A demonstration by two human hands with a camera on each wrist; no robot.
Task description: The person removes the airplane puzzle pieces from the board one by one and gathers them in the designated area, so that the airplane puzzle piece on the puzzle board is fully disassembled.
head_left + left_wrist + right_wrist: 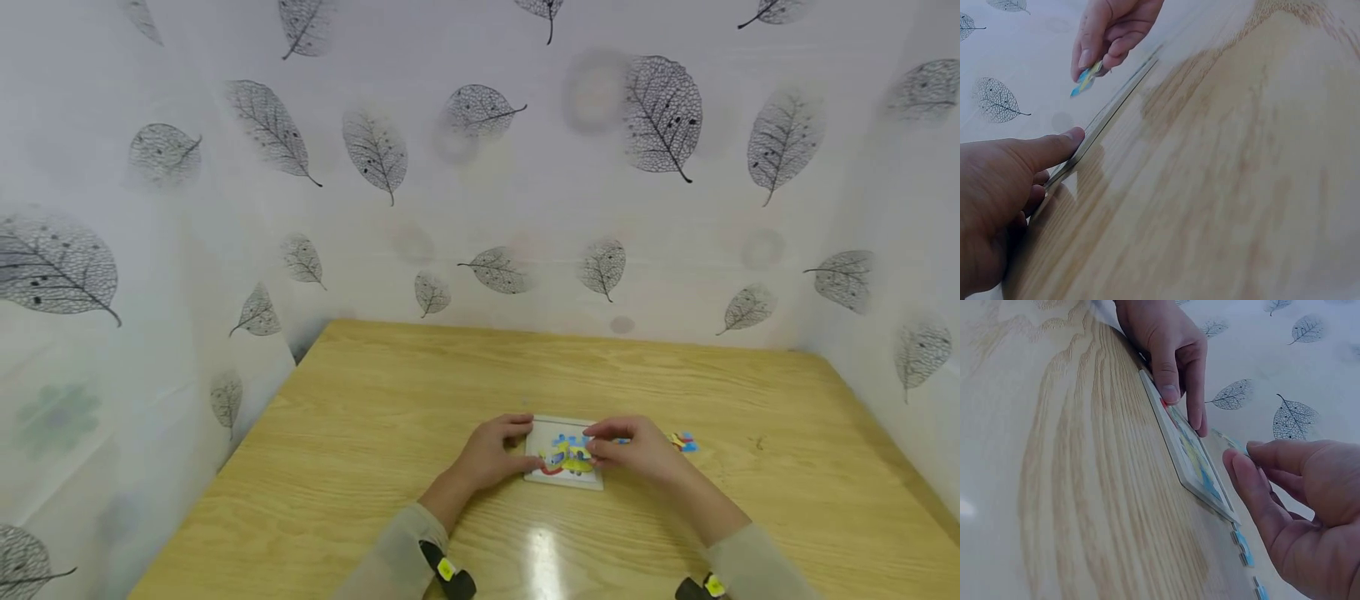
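Note:
A white-framed tray [564, 486] lies flat on the table, partly filled with joined blue, yellow and red puzzle pieces [572, 458]. My left hand [491, 452] holds the tray's left side, thumb on its face, as the right wrist view also shows. Between thumb and fingers my right hand [637, 450] pinches a small blue and yellow piece [1087, 80], held above the tray's right part. In the right wrist view this piece [1230, 440] is mostly hidden by the fingertips.
Loose pieces [684, 442] lie on the wooden table [420, 383] to the right of the tray, partly behind my right hand; two blue-edged ones [1242, 549] show in the right wrist view. A leaf-patterned curtain [525, 200] stands behind the table and along its sides.

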